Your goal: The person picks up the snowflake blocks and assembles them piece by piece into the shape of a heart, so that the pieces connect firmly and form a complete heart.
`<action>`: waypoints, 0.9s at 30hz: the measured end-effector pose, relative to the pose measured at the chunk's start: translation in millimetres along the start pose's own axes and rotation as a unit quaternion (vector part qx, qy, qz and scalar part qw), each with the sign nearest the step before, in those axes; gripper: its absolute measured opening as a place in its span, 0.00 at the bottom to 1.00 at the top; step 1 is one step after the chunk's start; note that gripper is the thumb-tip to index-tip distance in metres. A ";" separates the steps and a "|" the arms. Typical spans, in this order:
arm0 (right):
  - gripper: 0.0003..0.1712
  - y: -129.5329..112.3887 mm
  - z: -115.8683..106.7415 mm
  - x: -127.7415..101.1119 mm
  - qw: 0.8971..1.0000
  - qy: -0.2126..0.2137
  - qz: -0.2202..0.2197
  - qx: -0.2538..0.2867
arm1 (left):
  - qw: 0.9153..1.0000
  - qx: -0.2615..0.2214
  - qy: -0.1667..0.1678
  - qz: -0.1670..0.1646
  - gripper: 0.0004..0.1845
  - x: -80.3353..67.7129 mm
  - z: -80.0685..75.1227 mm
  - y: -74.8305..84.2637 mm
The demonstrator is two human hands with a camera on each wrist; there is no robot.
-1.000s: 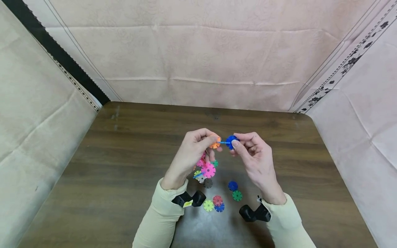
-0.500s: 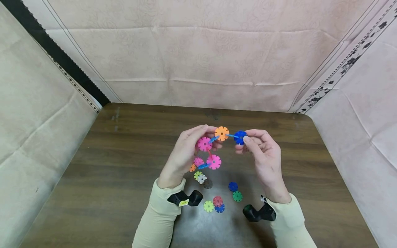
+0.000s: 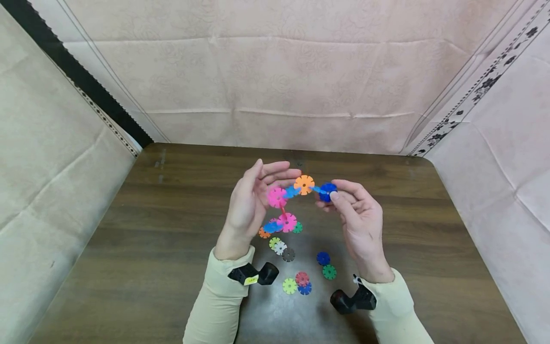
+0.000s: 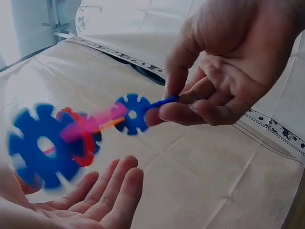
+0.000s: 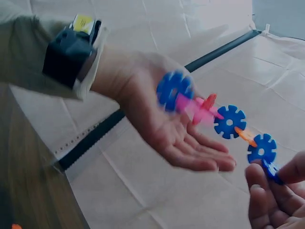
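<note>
A chain of notched plastic discs, slotted edge to edge, hangs between my hands. My right hand [image 3: 363,220] pinches the dark blue disc [image 3: 328,192] at its right end between thumb and fingers. From there run light blue discs [image 5: 229,122], an orange disc [image 3: 304,185], a pink disc [image 3: 277,197], a red disc seen edge-on and a lower pink disc [image 3: 287,222]. A light blue disc [image 4: 45,145] forms the other end, blurred in both wrist views. My left hand [image 3: 245,205] is spread with its palm toward the chain, fingers behind the orange and pink discs, gripping nothing.
Loose discs lie on the wooden table [image 3: 163,267]: a green disc [image 3: 329,272] touching a blue disc [image 3: 323,258], a yellow-green disc [image 3: 290,286] beside red and blue ones, and a grey disc [image 3: 288,254] near a white disc [image 3: 280,248]. Pale cloth [image 3: 275,86] hangs behind.
My left hand has let go of the orange disc and spread its fingers, shifting left. The chain has swung into fuller view, while my right hand keeps its pinch on the dark blue disc.
</note>
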State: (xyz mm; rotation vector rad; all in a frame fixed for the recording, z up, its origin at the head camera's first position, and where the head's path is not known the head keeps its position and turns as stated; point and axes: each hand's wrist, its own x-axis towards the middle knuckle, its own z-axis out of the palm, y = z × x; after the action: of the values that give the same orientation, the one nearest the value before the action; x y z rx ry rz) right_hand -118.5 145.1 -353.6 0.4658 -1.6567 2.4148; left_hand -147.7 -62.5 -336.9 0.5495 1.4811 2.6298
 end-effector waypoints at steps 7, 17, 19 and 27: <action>0.09 -1.5 6.9 0.3 0.995 0.048 0.006 0.085 | 1.000 0.002 0.013 -0.021 0.27 1.3 0.5 -4.5; 0.04 1.4 10.0 2.1 0.976 0.014 0.059 0.210 | 0.999 0.038 -0.022 0.012 0.27 -0.6 1.4 -1.1; 0.03 1.7 11.4 1.3 0.974 0.011 0.066 0.215 | 0.998 0.059 -0.035 0.016 0.25 -0.9 3.4 -2.8; 0.02 6.9 22.3 -3.7 0.976 -0.004 0.076 0.202 | 0.990 0.102 -0.095 -0.005 0.24 -2.1 17.1 -11.8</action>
State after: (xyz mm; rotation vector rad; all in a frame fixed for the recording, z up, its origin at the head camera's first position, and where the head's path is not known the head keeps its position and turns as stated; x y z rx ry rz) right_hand -113.8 121.9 -353.6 0.4166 -1.2377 2.8774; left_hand -141.1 -42.8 -339.3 0.7841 1.6929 2.3552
